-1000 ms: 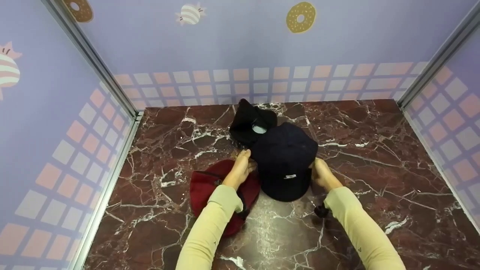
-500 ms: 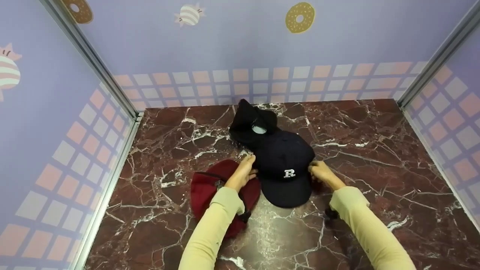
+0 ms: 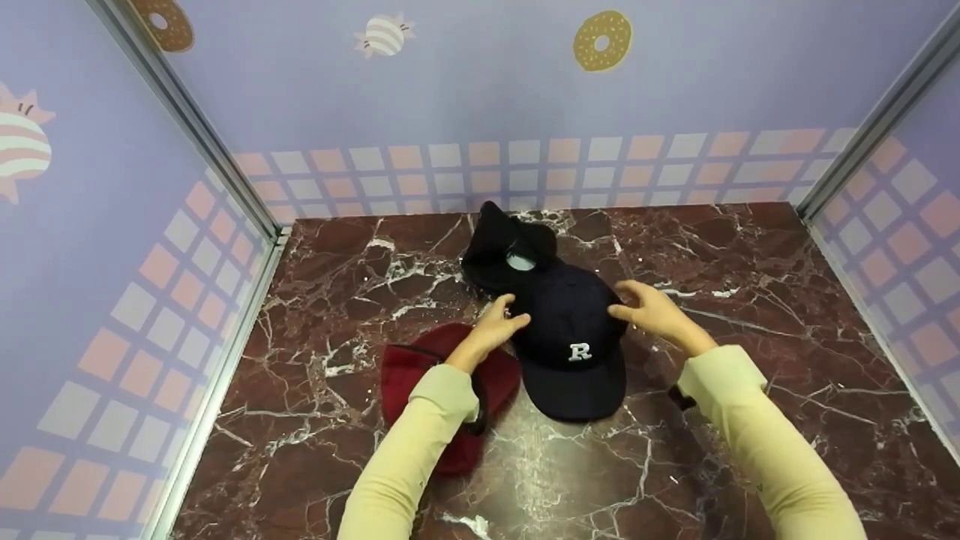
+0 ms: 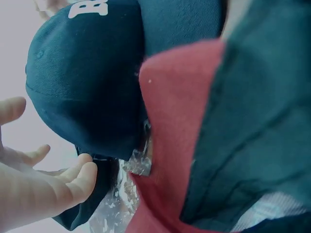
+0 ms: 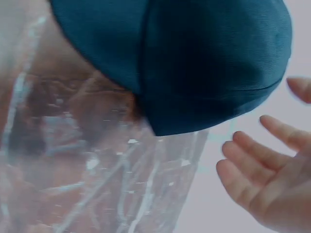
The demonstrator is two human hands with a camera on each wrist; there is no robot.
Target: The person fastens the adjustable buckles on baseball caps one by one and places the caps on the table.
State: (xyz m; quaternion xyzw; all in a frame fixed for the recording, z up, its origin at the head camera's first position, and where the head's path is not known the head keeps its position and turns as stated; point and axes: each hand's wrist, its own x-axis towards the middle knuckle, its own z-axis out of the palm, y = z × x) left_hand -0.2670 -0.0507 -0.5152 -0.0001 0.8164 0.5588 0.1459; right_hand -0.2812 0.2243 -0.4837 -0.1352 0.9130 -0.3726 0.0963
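A dark navy baseball cap with a white letter R sits upright on the marble surface, brim toward me. My left hand is at the cap's left side, thumb and fingers spread; the left wrist view shows this hand apart from the cap. On the other side my right hand is also spread; a gap separates the hand from the cap in the right wrist view. A red cap lies partly under my left forearm. Behind the navy cap is a black cap, its inside partly showing.
Purple patterned walls enclose the back and sides of the dark red marble surface. A metal strip runs along the left edge. Behind my right sleeve a small dark object is partly visible.
The navy cap has been tipped back and lowered, so the R now faces up toward me. Both hands have let go of its sides and spread their fingers.
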